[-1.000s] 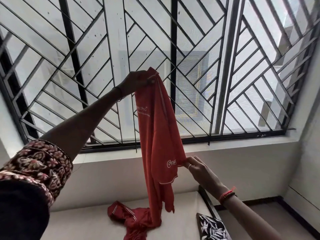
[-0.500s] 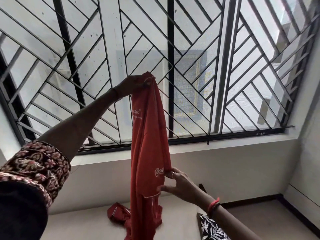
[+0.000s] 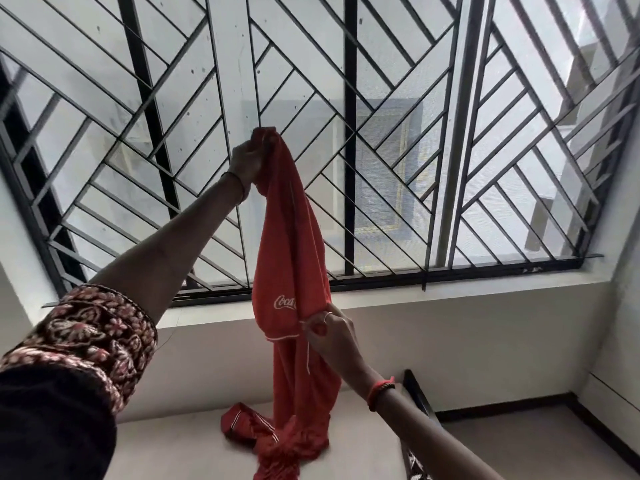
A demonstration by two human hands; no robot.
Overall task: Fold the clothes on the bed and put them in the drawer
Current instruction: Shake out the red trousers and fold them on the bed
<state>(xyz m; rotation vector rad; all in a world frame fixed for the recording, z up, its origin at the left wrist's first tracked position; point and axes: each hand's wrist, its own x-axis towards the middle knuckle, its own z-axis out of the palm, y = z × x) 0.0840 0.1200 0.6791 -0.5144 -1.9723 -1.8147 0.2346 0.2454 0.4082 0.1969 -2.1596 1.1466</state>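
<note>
Filling the upper view, a barred window (image 3: 415, 133) rises behind the pale bed (image 3: 166, 445). A red shirt (image 3: 287, 244) hangs lengthwise, its lower end bunched on the bed. The raised left hand (image 3: 246, 162) grips its top; the right hand (image 3: 334, 337) pinches a sleeve hem.

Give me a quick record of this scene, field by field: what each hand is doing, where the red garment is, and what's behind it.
item: red garment, unfolded, hanging lengthwise, white logo partly showing
left hand: raised, grips the garment's top end
right hand: pinches the garment lower down, just beside the logo
lower end: bunched on the bed
background: barred window
fold state: not yet folded
</note>
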